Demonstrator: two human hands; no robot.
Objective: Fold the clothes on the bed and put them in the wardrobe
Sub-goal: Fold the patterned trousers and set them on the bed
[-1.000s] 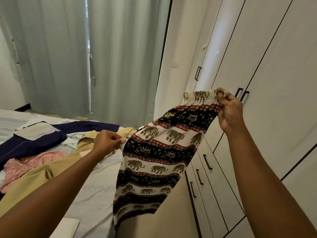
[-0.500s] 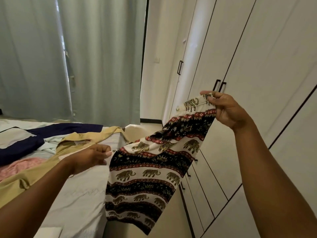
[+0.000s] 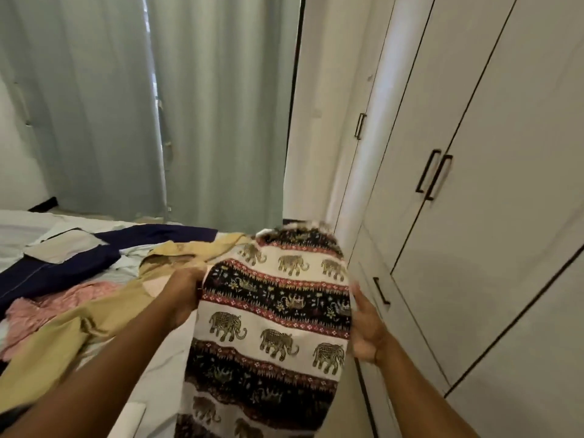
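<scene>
My left hand [image 3: 185,292] grips the left edge of the elephant-print trousers [image 3: 275,311], my right hand [image 3: 366,327] lies at the right edge (grip too blurred to tell), and hanging between bed [image 3: 15,229] and wardrobe [image 3: 474,216] they could slip floorward if that side is loose.

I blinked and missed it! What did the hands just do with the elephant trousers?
The right hand came down from up high to level with the left hand, so the elephant trousers now spread between them. The left hand still grips an edge; the right's grip is blurred. The other clothes and the shut wardrobe stayed put.
</scene>
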